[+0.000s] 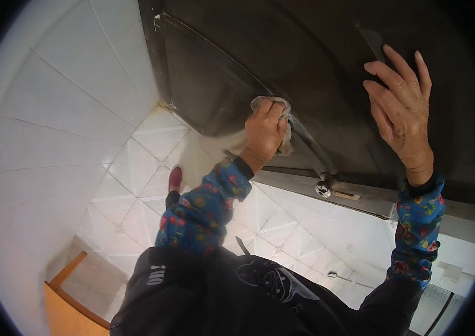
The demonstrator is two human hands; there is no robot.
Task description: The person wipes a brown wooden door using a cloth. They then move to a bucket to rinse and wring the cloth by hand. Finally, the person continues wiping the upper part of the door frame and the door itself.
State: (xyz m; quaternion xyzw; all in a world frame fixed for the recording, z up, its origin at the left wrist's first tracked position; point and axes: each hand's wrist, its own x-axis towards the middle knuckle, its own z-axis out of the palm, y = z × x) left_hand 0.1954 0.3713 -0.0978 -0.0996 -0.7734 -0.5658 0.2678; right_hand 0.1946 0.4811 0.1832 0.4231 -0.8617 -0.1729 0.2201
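Note:
My left hand (264, 130) is closed around a crumpled, pale, greyish cloth (286, 144). It presses the cloth against the dark brown door (316, 67), on the raised moulding of a panel. Over to the right, my right hand (400, 103) holds nothing; its fingers are spread at the door's surface, and I cannot tell whether they touch it. A shiny round doorknob (323, 189) sits below and between the two hands. Floral blue sleeves cover both forearms.
White tiled wall (64, 106) rises on the left, meeting a tiled floor (136, 162) below. My foot in a dark red shoe (176, 179) stands near the door's corner. An orange-brown wooden piece of furniture (72, 308) is at the lower left.

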